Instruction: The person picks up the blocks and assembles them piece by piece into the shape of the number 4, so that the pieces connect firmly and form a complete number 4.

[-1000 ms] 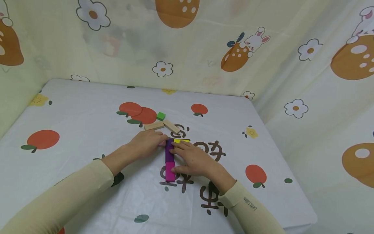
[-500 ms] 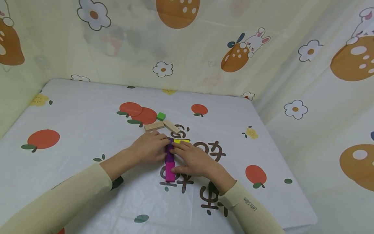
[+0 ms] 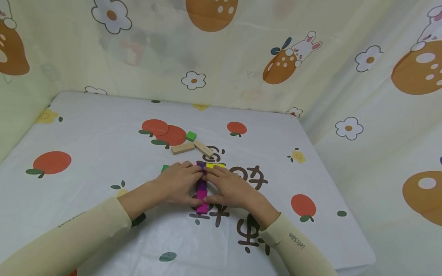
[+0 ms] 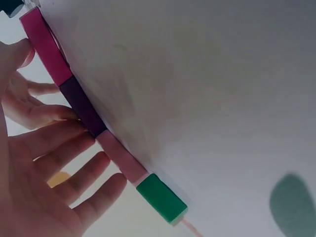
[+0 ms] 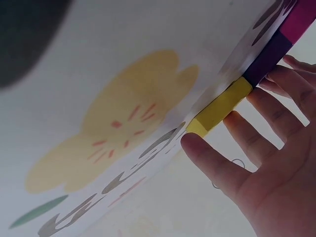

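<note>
Left hand and right hand, fingers fairly straight and spread, flanked the purple block and magenta block, yellow block along the right fingertips. Left wrist view showed the pink block and green block, mostly behind the left hand in head view. Wood blocks lay beyond.

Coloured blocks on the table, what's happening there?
A person's left hand and right hand are against either side of a magenta block and purple section. A yellow block extends right; a pink block, then a dark green block, left. Farther off lie two plain wooden blocks and a small green block.
</note>
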A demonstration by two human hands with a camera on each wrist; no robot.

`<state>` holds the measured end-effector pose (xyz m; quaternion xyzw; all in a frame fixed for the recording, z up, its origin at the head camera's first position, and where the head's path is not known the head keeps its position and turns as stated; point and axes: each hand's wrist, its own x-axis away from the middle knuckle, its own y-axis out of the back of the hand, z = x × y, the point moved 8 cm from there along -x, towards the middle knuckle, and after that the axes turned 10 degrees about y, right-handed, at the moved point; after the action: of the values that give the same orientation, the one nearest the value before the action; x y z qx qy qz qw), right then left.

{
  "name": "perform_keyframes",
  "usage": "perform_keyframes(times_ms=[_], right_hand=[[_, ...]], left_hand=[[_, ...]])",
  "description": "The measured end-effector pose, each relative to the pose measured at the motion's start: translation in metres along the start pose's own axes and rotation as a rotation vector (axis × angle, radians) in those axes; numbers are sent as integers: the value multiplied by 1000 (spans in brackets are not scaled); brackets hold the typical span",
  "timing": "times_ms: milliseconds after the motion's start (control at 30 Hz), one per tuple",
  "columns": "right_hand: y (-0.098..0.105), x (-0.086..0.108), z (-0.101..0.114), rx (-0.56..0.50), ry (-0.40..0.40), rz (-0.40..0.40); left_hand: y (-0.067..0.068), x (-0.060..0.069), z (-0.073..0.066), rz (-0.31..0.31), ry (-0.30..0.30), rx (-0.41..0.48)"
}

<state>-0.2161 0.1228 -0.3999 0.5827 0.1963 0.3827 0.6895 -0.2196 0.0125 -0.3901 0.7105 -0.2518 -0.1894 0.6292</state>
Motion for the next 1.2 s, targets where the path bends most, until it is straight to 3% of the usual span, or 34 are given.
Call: perform_keyframes(times_ms=[333,667,900,1200], right_hand=[[3,-4,2,29,30,-10],[2,-3,-1,-31,22,5],[17,-4,-11,-50,6,-42],[33,-19,-32,-40,-53,-99]], left_hand=[[1,2,7,-4,27,11],[-5,4,8,4,31,46],[-6,2,10,4,38,36],[-8,-2,7,47,59,48]])
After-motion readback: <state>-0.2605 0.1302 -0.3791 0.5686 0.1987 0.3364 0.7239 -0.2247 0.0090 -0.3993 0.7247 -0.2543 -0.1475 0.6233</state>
